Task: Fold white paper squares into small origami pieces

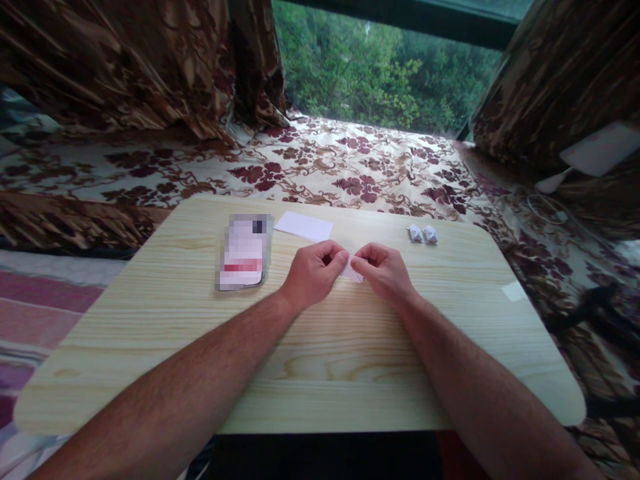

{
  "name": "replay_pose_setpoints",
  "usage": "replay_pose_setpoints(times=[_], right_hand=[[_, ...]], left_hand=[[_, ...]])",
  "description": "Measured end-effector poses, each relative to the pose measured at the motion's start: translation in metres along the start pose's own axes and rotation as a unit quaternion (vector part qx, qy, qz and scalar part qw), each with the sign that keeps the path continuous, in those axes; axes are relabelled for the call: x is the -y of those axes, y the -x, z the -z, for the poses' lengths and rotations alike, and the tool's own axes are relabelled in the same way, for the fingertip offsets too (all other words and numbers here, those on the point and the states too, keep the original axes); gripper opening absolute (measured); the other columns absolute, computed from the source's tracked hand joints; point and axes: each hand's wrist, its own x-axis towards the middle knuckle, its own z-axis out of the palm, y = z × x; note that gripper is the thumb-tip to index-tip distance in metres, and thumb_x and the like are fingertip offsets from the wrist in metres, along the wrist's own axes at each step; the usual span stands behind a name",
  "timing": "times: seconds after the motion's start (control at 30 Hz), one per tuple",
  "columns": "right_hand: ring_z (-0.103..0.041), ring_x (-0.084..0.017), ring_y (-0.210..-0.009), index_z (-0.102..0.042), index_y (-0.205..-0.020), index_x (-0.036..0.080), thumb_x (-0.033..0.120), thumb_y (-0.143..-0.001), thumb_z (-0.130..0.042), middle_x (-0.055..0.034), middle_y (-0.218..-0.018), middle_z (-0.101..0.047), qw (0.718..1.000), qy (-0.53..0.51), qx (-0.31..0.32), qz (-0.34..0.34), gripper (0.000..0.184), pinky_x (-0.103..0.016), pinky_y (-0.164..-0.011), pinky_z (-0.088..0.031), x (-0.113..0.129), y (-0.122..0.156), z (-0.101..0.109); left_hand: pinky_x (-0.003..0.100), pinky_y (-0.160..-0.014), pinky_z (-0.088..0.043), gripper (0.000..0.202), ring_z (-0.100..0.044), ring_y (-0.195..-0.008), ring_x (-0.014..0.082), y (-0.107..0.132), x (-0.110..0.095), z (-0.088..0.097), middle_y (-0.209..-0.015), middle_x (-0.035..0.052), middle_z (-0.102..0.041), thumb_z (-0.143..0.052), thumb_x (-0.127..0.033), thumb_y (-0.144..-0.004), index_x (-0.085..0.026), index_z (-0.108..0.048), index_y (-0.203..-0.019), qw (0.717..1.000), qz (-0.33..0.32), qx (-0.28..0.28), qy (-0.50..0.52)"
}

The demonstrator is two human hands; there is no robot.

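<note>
Between both hands is a small piece of folded white paper [354, 269], held just over the middle of the table. My left hand [316, 269] pinches its left side between thumb and fingers. On its right side, my right hand [382, 267] has thumb and bent fingers closed on it. Parts of the paper are hidden behind the thumbs. Just beyond my left hand lies a flat white stack or sheet of paper [304, 227]. Two small folded white paper pieces [423, 234] sit side by side at the far right of the table.
The light wooden table [340, 373] has rounded corners. A pixelated phone-like object [243, 252] lies left of the hands. A small pale patch [513, 291] is near the right edge. Behind the table stretch a floral cloth [350, 163], curtains [165, 60] and a window.
</note>
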Motion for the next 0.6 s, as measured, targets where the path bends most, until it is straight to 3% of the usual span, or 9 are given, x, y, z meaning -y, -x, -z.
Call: replay_pose_setpoints(times=[0.6], right_hand=[[-0.045, -0.009, -0.050, -0.061, -0.067, 0.016, 0.029, -0.073, -0.069, 0.0029, -0.056, -0.055, 1.000, -0.005, 0.018, -0.001, 0.016, -0.023, -0.046, -0.031, 0.0024, 0.0019, 0.0001]], left_hand=[[0.023, -0.054, -0.034, 0.025, -0.044, -0.057, 0.0095, -0.0009, -0.0054, 0.0012, -0.061, -0.0027, -0.053, -0.056, -0.033, -0.085, -0.014, -0.063, -0.070, 1.000, 0.006, 0.004, -0.022]])
